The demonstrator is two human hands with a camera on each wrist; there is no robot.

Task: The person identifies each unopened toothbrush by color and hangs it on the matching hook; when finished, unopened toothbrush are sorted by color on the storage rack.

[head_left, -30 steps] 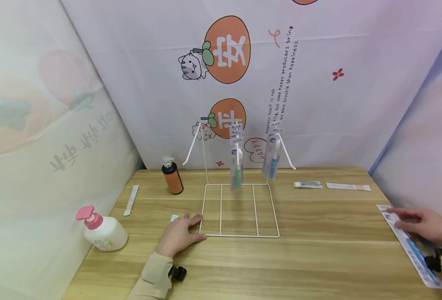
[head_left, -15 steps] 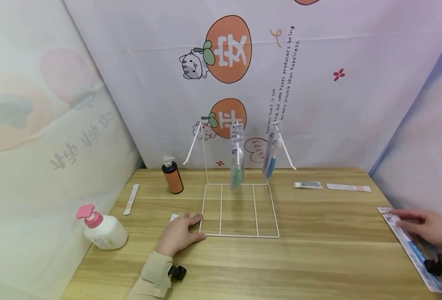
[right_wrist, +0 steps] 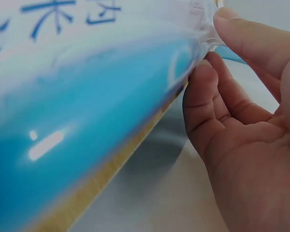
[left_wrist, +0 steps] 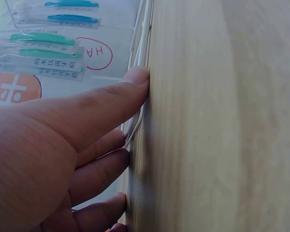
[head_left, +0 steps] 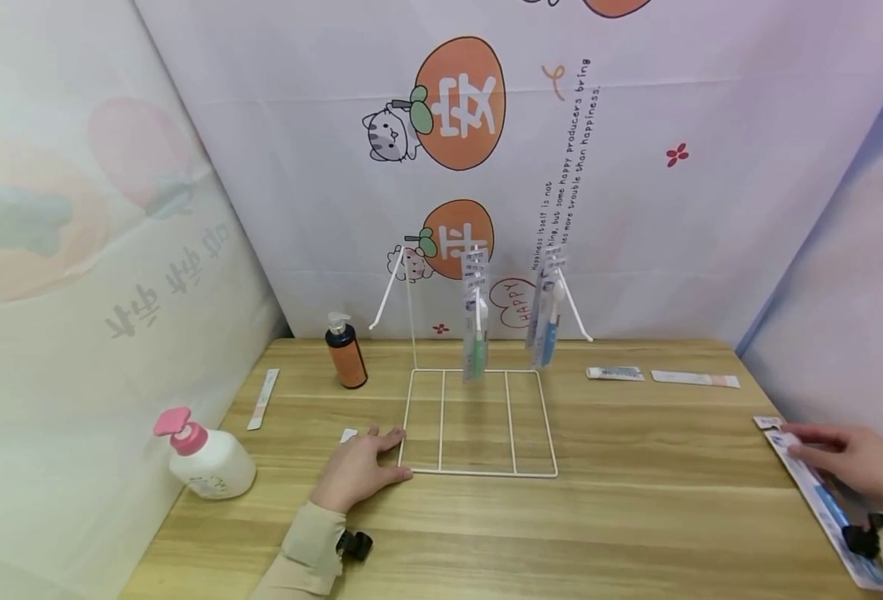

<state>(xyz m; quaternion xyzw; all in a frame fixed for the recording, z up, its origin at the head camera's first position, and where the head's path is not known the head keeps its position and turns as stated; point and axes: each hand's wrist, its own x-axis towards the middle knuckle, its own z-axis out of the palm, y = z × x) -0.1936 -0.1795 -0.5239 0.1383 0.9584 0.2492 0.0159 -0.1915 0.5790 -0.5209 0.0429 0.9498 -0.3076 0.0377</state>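
Note:
My left hand grips the front left corner of a white wire rack. In the left wrist view its thumb lies on the wire and the fingers curl beside it. At the far right, my right hand pinches a packaged toothbrush with a blue handle near its upper end. The right wrist view shows this pack close up, between thumb and fingers. A green toothbrush pack hangs from the rack's middle hook, and blue toothbrush packs hang from the right hook.
A dark pump bottle stands behind my left hand, and a white pump bottle stands left. A toothpaste tube and a slim packet lie at the back right. Another slim packet lies left. Printed cloth walls enclose the table.
The blue packs on the right hook have swung and turned slightly. The toothbrush pack in my right hand has shifted a little. My left hand stays put.

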